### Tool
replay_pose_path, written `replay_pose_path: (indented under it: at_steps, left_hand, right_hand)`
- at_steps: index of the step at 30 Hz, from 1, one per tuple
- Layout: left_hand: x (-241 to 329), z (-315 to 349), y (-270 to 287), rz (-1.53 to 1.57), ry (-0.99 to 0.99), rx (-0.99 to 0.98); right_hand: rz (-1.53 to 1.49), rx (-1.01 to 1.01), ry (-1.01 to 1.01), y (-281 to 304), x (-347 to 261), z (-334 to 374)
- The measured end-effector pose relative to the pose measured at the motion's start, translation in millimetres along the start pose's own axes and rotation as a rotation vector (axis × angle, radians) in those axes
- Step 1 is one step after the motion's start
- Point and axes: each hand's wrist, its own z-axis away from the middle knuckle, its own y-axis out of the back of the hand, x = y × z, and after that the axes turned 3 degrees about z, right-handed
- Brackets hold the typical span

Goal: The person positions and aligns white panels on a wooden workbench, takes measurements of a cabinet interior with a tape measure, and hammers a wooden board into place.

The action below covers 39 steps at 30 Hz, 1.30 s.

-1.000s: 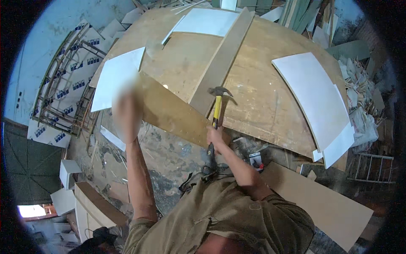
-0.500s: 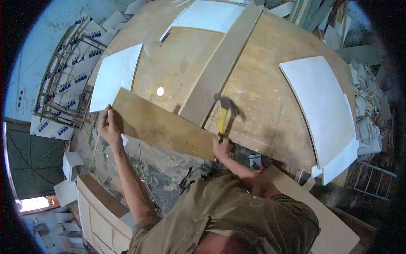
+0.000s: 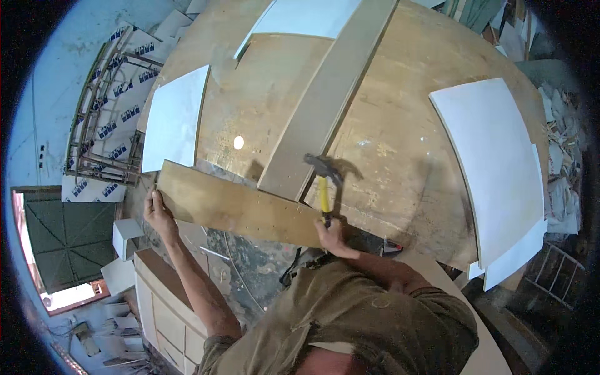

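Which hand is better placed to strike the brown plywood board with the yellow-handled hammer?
The right hand. It grips the yellow-handled claw hammer, whose head sits just beyond the brown plywood board. The left hand holds the board's far left end, steadying it.

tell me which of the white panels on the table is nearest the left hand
The white panel at the table's left edge, just above the left hand; the others lie at the far and right sides.

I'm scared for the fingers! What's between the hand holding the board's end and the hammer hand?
In the head view, only the brown plywood board spans between the left hand and the right hand gripping the yellow-handled hammer.
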Motion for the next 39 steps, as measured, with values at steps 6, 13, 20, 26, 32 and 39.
replay_pose_path:
  at_steps: [6,13,20,26,32,39]
  left_hand:
    - [1.8,4.1,-1.8,0.069,0.060,-0.007]
    - [-7.4,-2.1,0.1,0.047,0.025,-0.003]
    - [-18.0,-1.7,6.8,0.072,0.029,-0.033]
    - [7.6,5.6,-18.2,0.040,0.023,0.001]
    - [14.0,15.7,-41.9,-0.352,-0.025,0.448]
    - [3.3,20.5,-28.2,-0.316,-0.056,0.481]
  right_hand:
    - [0.143,0.035,-0.087,16.0,-1.8,-12.9]
    - [0.034,0.083,-0.079,13.2,4.8,-20.0]
    - [0.231,0.008,-0.056,41.0,-14.0,-20.0]
    - [-0.104,0.284,0.163,65.3,-16.0,-85.8]
    - [-0.752,0.413,0.185,138.1,-157.5,-202.2]
    - [0.267,0.398,-0.115,177.7,-178.2,-234.3]
